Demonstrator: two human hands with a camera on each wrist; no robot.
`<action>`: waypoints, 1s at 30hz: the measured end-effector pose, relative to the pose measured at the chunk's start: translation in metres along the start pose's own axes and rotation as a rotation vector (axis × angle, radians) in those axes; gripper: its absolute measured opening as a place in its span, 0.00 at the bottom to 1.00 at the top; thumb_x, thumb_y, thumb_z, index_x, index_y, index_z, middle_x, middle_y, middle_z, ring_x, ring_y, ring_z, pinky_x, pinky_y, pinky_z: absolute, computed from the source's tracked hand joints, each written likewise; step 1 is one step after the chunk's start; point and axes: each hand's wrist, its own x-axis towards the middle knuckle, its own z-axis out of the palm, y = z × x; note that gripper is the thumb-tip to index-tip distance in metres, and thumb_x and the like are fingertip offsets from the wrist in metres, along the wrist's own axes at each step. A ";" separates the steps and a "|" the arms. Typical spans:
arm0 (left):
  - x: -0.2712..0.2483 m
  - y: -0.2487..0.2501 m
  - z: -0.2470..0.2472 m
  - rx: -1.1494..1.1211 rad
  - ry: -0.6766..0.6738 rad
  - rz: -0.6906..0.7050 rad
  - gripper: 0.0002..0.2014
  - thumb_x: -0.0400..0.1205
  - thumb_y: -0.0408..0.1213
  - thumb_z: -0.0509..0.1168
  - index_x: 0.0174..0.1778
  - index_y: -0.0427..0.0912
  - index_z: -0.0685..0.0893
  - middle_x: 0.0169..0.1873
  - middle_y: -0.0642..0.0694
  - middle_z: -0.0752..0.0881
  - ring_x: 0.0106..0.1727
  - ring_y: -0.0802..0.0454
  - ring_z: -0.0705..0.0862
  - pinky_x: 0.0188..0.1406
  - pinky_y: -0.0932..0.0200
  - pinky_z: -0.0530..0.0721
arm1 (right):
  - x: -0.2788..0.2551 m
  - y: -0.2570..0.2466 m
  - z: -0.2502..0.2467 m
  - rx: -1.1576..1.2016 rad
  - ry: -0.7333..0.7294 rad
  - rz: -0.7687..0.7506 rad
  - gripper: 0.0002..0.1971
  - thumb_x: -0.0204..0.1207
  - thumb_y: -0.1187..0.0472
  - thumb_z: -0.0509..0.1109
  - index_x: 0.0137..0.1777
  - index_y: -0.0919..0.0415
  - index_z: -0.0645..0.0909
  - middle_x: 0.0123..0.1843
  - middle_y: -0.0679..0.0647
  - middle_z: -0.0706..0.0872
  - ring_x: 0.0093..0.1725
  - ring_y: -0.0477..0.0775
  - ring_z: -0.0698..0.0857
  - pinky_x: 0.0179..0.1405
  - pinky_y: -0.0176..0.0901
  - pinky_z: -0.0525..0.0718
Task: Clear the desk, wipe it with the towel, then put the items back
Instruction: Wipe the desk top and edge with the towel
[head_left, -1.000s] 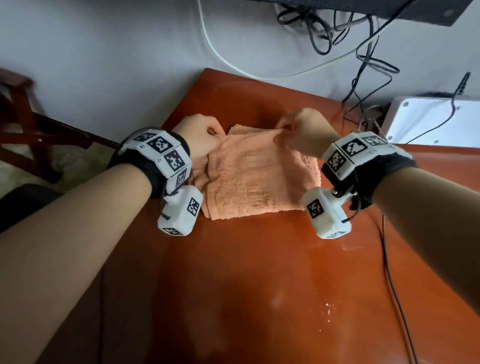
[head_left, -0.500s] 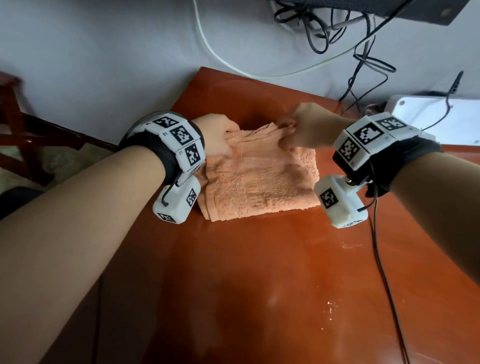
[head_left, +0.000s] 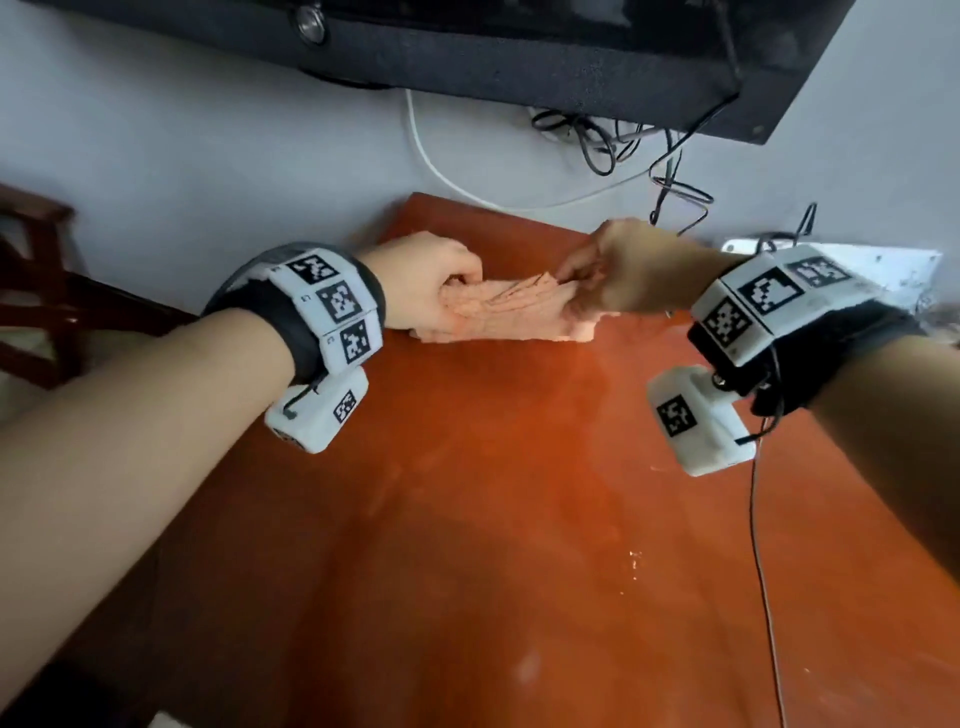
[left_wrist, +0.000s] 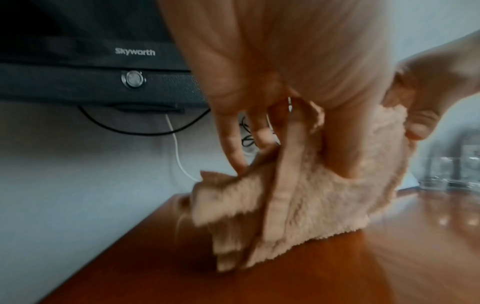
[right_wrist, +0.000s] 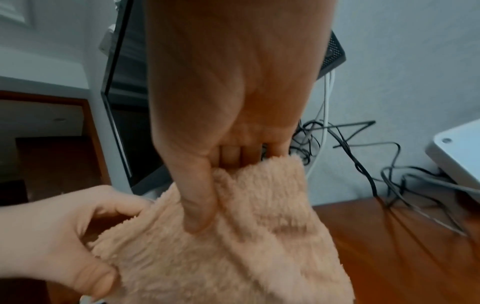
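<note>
Nearest to me the desk (head_left: 467, 545) lay bare and glossy, with a few pale specks on the wood toward my right, which I took to mean the wiping was done or nearly so. A thin black cable (head_left: 763, 571) trailed from my right wrist rig across that side.

Farther out, I had both hands on the towel (head_left: 498, 312), a peach, fluffy cloth, near the far edge of the desk. My left hand (head_left: 426, 283) had curled round its left end, thumb over the top and fingers tucked behind the layered edges, as the left wrist view showed (left_wrist: 298, 195). My right hand (head_left: 628, 273) pinched the right end, thumb (right_wrist: 197, 197) pressed into the pile on the near face and the other fingers closed behind the upper hem. Holding both ends that way raised the top edge and stretched the cloth between my hands, while its lower edge was touching the wood. I judged I was holding it so to fold it or gather it up, since a grip at both ends keeps a limp cloth even.

Beyond the towel hung a tangle of dark cables (head_left: 670, 171) and a white cord (head_left: 441, 166) against the wall, a white box (head_left: 883, 265) to the right, and the dark television (head_left: 519, 47) above.
</note>
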 end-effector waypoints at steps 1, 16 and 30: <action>-0.007 0.001 0.006 -0.021 -0.083 -0.014 0.10 0.69 0.42 0.73 0.43 0.51 0.81 0.36 0.53 0.81 0.38 0.44 0.85 0.36 0.54 0.82 | -0.006 -0.001 0.010 -0.013 -0.069 -0.003 0.19 0.73 0.60 0.73 0.65 0.55 0.82 0.50 0.47 0.84 0.52 0.44 0.79 0.55 0.33 0.71; -0.001 -0.007 0.037 -0.089 0.159 -0.342 0.16 0.80 0.37 0.64 0.64 0.49 0.79 0.63 0.50 0.78 0.65 0.51 0.78 0.63 0.52 0.78 | 0.010 0.008 0.075 -0.056 0.168 0.252 0.24 0.79 0.65 0.62 0.75 0.53 0.68 0.69 0.57 0.74 0.68 0.60 0.74 0.64 0.57 0.79; -0.017 0.010 0.083 0.424 -0.289 -0.168 0.37 0.86 0.51 0.49 0.82 0.36 0.39 0.83 0.38 0.43 0.84 0.43 0.44 0.82 0.46 0.47 | -0.009 0.002 0.115 -0.241 -0.233 0.019 0.38 0.83 0.45 0.55 0.83 0.52 0.35 0.85 0.51 0.42 0.84 0.56 0.42 0.82 0.60 0.47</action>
